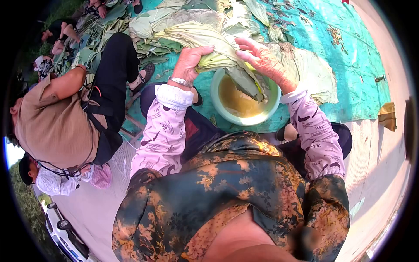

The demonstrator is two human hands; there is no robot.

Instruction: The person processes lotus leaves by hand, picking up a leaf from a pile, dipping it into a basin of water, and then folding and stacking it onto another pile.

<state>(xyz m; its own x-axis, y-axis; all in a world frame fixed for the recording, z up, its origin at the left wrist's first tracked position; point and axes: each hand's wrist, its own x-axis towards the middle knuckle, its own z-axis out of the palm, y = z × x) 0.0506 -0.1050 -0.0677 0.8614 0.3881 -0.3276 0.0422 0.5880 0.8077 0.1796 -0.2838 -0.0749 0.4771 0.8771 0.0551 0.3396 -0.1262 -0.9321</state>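
A folded bundle of large pale-green leaves (220, 54) stretches between my hands over the basin. My left hand (188, 63) grips the bundle from the left, thumb laid across its edge. On the right, my right hand (264, 63) is open, its fingers stretched out and apart beside the leaves, with the fingertips right at their edge. The darker lower end of the bundle hangs into a light-green basin (217, 105) holding murky yellow-brown liquid (238, 105). Beyond my hands lies a heap of flattened, dried-looking leaves (150, 27).
A teal tarp (353, 74) spreads under the leaves and basin. More flat leaves (316, 72) lie right of the basin. Close on my left sits a person in a brown shirt (61, 118); other people sit farther along. A brown scrap (387, 117) lies at the tarp's right edge.
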